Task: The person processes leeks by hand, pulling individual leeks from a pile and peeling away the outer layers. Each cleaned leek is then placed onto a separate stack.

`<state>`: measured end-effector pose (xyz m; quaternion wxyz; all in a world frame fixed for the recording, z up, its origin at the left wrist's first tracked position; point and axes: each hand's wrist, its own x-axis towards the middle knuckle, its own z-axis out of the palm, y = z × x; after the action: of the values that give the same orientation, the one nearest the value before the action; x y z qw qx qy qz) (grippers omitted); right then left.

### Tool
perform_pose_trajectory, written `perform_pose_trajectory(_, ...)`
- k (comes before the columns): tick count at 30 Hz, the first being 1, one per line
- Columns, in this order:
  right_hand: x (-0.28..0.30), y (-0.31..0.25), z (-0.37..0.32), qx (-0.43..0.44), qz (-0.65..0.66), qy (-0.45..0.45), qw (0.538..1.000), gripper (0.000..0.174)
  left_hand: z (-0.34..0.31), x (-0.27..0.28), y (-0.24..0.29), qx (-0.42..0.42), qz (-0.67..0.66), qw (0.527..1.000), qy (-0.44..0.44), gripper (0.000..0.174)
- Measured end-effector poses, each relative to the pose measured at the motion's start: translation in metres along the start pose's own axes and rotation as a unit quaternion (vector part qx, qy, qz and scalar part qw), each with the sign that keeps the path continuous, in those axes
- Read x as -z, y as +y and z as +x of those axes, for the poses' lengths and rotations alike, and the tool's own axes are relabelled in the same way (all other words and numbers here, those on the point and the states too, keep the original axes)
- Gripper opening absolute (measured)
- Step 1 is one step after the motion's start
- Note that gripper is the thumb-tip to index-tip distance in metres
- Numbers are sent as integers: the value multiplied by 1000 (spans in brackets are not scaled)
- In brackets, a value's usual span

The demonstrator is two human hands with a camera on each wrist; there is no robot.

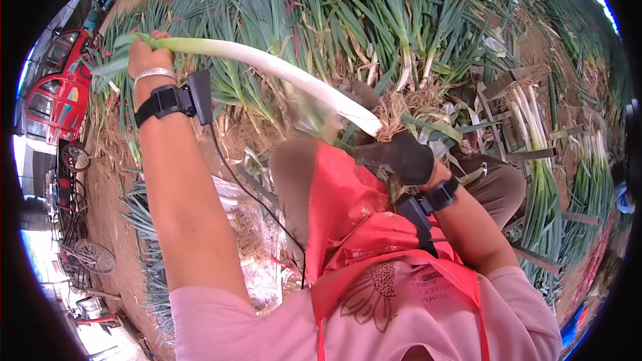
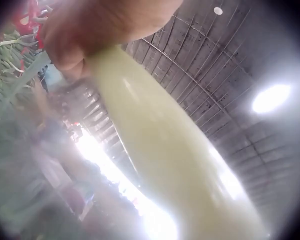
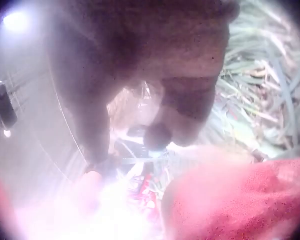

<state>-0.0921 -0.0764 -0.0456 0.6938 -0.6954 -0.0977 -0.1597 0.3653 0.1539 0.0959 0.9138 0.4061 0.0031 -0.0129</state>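
Observation:
In the head view my bare left hand [image 1: 151, 57] grips a long leek [image 1: 267, 63] around its green upper part, at the upper left. Its white shaft slants down to the right, ending in roots [image 1: 391, 117] beside my right hand [image 1: 405, 158], which wears a dark glove. The left wrist view shows the left hand [image 2: 105, 25] curled round the pale leek shaft [image 2: 155, 135]. Seen from the right wrist, the gloved hand [image 3: 140, 55] has its thumb and bent fingers apart, with a gap between them; no held thing is visible there.
Rows of leeks [image 1: 348, 10] lie across the ground ahead. Trimmed leeks [image 1: 535, 140] rest in a metal frame [image 1: 531, 155] on the right. A red apron [image 1: 348, 194] covers the lap. At the far left are a red vehicle [image 1: 57, 103] and a bicycle [image 1: 95, 256].

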Motion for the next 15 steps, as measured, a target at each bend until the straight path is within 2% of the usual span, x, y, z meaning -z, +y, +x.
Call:
perform_pose_trajectory(1,-5,4,-2,-3,65,-22,998,57,-12,-5,-2,23,-52,997,47,16)
perform_pose_trajectory(3,-14,12,-5,-16,194,-63,979,30,-38,-17,-15,22,-90,995,44,19)
perform_pose_trajectory(4,-18,-20,-2,-123,154,-24,980,24,-46,-22,-22,6,-102,992,74,20)
perform_pose_trajectory(5,-8,-20,-12,-160,131,-40,978,22,-54,-25,-24,-11,-113,988,106,22)
perform_pose_trajectory(7,12,-21,-34,-230,84,-77,967,20,-41,-11,-16,-43,-103,986,125,24)
perform_pose_trajectory(8,19,-46,-54,-265,-38,-45,962,21,-34,1,-5,-79,8,993,91,23)
perform_pose_trajectory(9,42,-59,-76,-384,-21,-95,918,22,-45,-7,6,-97,6,989,113,23)
perform_pose_trajectory(10,63,-69,-101,-421,-94,-77,899,19,-58,-16,18,-114,4,984,134,23)
perform_pose_trajectory(11,104,-44,-144,-308,-194,-160,918,22,-60,-15,26,-125,2,982,139,23)
perform_pose_trajectory(12,113,-51,-149,-425,-214,-90,875,26,-59,-12,33,-143,0,984,110,23)
perform_pose_trajectory(13,115,-60,-153,-536,-229,-12,812,29,-68,-16,34,-156,0,985,76,24)
perform_pose_trajectory(14,116,-58,-151,-534,-230,-8,814,29,-75,-26,28,-206,89,967,123,25)
perform_pose_trajectory(15,119,-54,-148,-436,-431,-24,790,44,-79,-37,25,-206,85,968,118,25)
